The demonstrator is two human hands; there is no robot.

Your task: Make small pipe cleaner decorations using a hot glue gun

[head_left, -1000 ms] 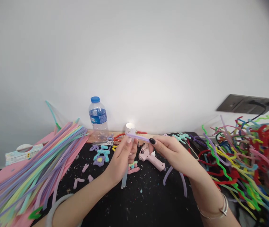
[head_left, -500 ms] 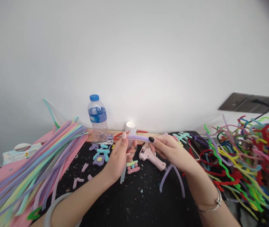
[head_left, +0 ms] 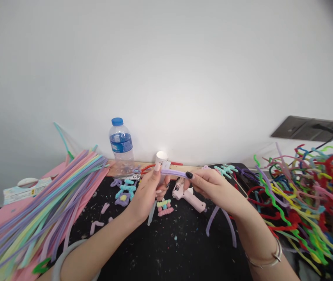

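A folded purple pipe cleaner (head_left: 174, 172) stretches between both hands above the black mat. My left hand (head_left: 146, 192) pinches its left end between thumb and fingers. Closer to the right, my right hand (head_left: 211, 186) grips the doubled strand, and two loose purple tails hang below the palm. Under the hands lies a pink glue gun (head_left: 194, 201), partly hidden by the right fingers. A small pink, yellow and blue pipe-cleaner piece (head_left: 165, 210) rests beside it. Just below my left hand, a translucent stick (head_left: 151, 214) shows in part.
Pastel pipe cleaners (head_left: 67, 187) lie in a bundle at left; a bright tangle (head_left: 307, 203) fills the right. A water bottle (head_left: 121, 144) and a white cup (head_left: 162, 156) stand by the wall. Blue and purple pieces (head_left: 124, 191) and pink scraps (head_left: 96, 225) lie on the black mat (head_left: 160, 253).
My right hand has shifted slightly right and down, and the hanging purple tails have swung right with it. My left hand has moved only a little; both grips stay closed.
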